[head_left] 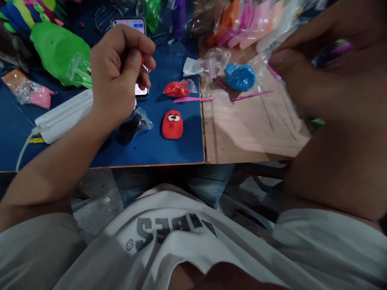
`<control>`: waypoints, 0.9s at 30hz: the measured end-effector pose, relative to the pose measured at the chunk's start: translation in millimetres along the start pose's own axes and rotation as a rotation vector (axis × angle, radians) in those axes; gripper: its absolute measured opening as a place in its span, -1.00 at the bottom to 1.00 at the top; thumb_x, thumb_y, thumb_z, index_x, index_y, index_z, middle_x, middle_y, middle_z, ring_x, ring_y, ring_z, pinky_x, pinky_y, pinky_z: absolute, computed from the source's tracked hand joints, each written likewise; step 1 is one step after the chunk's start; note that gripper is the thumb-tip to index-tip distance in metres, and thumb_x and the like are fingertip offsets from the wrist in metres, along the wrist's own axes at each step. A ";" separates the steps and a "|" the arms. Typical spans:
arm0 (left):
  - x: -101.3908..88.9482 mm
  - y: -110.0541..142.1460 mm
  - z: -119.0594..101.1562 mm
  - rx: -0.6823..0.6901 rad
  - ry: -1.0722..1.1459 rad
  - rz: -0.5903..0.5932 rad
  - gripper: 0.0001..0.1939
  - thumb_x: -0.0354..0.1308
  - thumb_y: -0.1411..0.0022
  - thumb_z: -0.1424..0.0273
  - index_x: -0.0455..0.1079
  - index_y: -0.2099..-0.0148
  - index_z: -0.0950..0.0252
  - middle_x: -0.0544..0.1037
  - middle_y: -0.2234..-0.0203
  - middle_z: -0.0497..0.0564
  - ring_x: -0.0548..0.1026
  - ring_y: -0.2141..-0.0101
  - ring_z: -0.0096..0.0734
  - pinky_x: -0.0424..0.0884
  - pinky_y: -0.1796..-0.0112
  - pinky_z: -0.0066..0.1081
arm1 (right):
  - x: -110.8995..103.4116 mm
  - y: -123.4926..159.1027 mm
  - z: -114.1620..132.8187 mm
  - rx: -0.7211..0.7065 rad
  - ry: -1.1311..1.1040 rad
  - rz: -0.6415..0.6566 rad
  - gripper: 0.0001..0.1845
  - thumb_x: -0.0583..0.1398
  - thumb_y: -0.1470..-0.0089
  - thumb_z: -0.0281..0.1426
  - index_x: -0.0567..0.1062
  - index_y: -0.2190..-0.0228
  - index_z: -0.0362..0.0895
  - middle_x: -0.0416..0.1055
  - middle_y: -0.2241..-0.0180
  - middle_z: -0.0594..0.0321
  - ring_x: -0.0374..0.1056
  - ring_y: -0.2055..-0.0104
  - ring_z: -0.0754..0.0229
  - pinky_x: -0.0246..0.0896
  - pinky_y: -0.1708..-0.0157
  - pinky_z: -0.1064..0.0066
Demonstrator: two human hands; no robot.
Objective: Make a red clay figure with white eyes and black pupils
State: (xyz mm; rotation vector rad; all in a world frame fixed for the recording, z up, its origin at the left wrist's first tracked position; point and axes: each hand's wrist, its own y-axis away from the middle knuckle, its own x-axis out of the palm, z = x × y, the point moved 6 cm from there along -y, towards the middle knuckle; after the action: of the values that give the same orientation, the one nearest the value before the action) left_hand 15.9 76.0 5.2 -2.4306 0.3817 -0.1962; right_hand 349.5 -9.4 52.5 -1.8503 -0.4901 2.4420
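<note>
My left hand (121, 66) is raised over a phone (141, 91) on the blue table. Thumb and fingers pinch a tiny piece of red clay (143, 61); most of it is hidden. Below and to the right sits a rounded red clay figure (172, 128) with white-and-black eyes. Behind it lie a bag of red clay (177, 89) and a pink modelling tool (193, 99). My right hand (326, 76), blurred, hovers above the cardboard at the right with its fingertips together. A pink strip shows by those fingertips, but whether it is held I cannot make out.
Bagged blue clay (241, 77) and a thin pink tool (252, 95) lie on the cardboard (242, 137). Colored clay packets (242, 24) line the back. At left are green clay (57, 54), a white power bank (66, 117) with a cable, and bagged black clay (130, 128).
</note>
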 end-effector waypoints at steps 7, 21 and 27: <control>2.7 2.8 -17.4 -0.113 -0.256 0.136 -0.65 0.44 -0.66 0.05 0.64 -0.01 0.25 0.74 0.30 -0.24 0.54 0.45 -0.75 0.43 0.45 -0.37 | 53.5 4.0 -63.3 -0.368 0.621 -0.065 -0.86 0.46 -0.23 -0.30 0.75 0.39 -0.03 0.74 0.36 0.10 0.41 0.49 0.15 -0.19 0.46 0.17; 7.0 5.2 -22.7 -0.215 -0.329 0.192 -0.75 0.20 -0.67 0.30 0.58 0.16 0.19 0.34 0.51 -0.20 0.26 0.45 -0.66 0.16 0.41 -0.25 | 29.6 -34.9 -73.9 -0.796 -0.137 0.059 -0.34 0.62 0.05 0.29 0.60 0.54 0.02 0.45 0.66 0.49 0.04 0.72 0.48 -0.29 0.68 0.39; 20.6 13.5 -23.7 -0.081 -0.385 0.234 -0.77 0.33 -0.38 0.17 0.54 0.33 0.10 0.34 0.60 -0.12 0.18 0.49 -0.44 0.14 0.38 -0.19 | -12.1 -31.4 0.1 -0.511 -0.877 -0.172 -0.56 0.59 -0.21 0.09 0.72 0.35 0.04 0.60 0.48 0.30 0.37 0.56 0.29 0.13 0.59 0.26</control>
State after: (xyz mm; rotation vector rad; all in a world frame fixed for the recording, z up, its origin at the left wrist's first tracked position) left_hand 26.8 45.3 15.8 -2.4061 0.4993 0.3903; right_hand 348.0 17.7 72.4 -0.6198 -1.3277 3.0715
